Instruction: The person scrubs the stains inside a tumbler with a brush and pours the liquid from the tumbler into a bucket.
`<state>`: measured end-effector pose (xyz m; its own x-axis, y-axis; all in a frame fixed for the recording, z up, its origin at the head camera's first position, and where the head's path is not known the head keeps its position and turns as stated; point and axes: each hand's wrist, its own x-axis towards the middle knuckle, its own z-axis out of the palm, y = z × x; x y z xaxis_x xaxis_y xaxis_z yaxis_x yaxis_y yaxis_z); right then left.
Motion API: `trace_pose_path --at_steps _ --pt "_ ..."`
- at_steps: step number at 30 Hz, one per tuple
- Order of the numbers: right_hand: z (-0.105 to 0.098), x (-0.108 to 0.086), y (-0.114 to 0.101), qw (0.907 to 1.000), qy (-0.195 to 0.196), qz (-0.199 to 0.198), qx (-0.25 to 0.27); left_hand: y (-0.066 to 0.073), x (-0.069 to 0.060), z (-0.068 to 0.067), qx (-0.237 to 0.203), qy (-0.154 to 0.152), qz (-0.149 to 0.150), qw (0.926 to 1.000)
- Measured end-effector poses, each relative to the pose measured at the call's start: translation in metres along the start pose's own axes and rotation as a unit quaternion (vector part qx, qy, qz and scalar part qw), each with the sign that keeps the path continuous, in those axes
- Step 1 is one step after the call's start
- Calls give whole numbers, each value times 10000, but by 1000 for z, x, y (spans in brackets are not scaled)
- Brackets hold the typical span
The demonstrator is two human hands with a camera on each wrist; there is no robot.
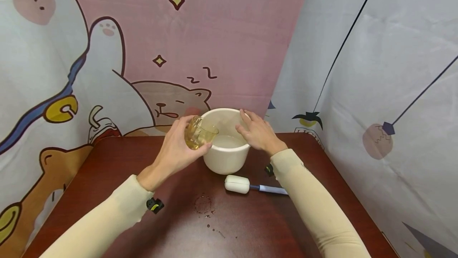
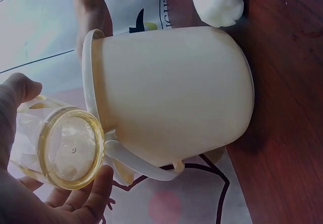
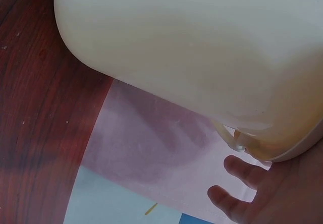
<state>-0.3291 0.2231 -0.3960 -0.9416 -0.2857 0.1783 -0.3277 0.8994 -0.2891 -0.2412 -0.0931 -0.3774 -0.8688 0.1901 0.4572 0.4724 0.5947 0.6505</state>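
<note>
My left hand (image 1: 180, 142) grips a clear amber drinking glass (image 1: 200, 132), which is tipped with its mouth toward the white bucket (image 1: 226, 160). The glass is at the bucket's left rim; its round base faces the left wrist view. Cloudy-looking liquid (image 1: 229, 142) lies inside the bucket. On the right rim, my right hand (image 1: 260, 132) holds the bucket, thumb over the inside and fingers toward the outside. In the right wrist view, two fingers (image 3: 245, 173) stick out beside the bucket wall. A sponge brush (image 1: 237, 184) with a white head lies in front of the bucket.
The bucket stands on a dark red wooden table (image 1: 171, 218), near its back edge. Water drops and a wet ring (image 1: 203, 204) mark the tabletop in front. The brush handle (image 1: 272, 189) runs under the right forearm. A cartoon-printed cloth (image 1: 229, 43) hangs behind.
</note>
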Motion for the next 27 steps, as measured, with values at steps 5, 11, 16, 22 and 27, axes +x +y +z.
trace_pose_path --at_steps 5,11,16,22,27 --pt "-1 -1 0 10000 2 -4 -8 1 -4 0 -35 21 61 10000" --pt "-1 -1 0 10000 31 0 74 2 -10 1 -25 112 156 9998" --pt "-1 -1 0 10000 34 2 76 3 -15 1 -121 144 189 9996" --pt "1 1 2 10000 34 -17 36 1 -23 2 -145 82 141 9998" --pt "0 0 1 10000 23 -5 81 -2 -28 1 -206 103 173 9996"
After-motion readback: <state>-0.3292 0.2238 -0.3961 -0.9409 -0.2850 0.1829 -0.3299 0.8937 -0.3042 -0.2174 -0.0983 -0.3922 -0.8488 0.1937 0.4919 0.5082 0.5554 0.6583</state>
